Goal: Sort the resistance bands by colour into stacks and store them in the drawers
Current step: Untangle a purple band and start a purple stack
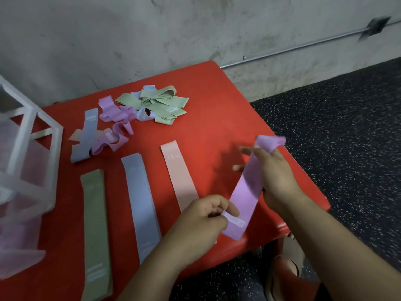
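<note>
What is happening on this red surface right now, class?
A person is sorting resistance bands by colour. Both hands hold one purple band above the red table: the left hand pinches its near end, the right hand its far part. Green, blue and pink stacks lie flat in a row. A mixed unsorted pile remains behind them. The translucent drawer unit stands at the left.

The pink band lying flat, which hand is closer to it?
Left. The left hand covers the pink band's near end; the right hand is off to its right, holding the purple band.
</note>
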